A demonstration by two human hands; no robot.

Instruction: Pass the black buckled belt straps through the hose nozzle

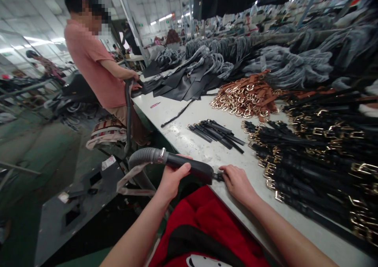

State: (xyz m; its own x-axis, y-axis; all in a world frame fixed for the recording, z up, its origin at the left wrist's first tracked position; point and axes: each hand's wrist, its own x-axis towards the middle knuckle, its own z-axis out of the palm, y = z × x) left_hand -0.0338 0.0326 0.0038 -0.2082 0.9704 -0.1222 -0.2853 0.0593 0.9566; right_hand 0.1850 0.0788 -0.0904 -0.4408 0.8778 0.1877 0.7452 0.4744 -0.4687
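My left hand (pixel 175 180) is wrapped around a black hose nozzle (pixel 201 171), its thumb lying along the top. A ribbed grey hose (pixel 144 155) joins the nozzle's back end through a metal clamp. Just past the nozzle's mouth, at the table's near edge, is a short black strap piece (pixel 218 177). The fingers of my right hand (pixel 238 183) close on its right end and partly hide it. Farther up the table lies a small bundle of black straps (pixel 217 134), with a large pile of black buckled straps (pixel 307 164) to the right.
Brown straps with gold buckles (pixel 245 97) are heaped beyond the black ones. Black sheets (pixel 183 84) and grey wrapped bundles (pixel 292 66) lie farther back on the white table (pixel 189 113). A co-worker (pixel 91 62) stands at the far left edge, beside a padded stool (pixel 108 131).
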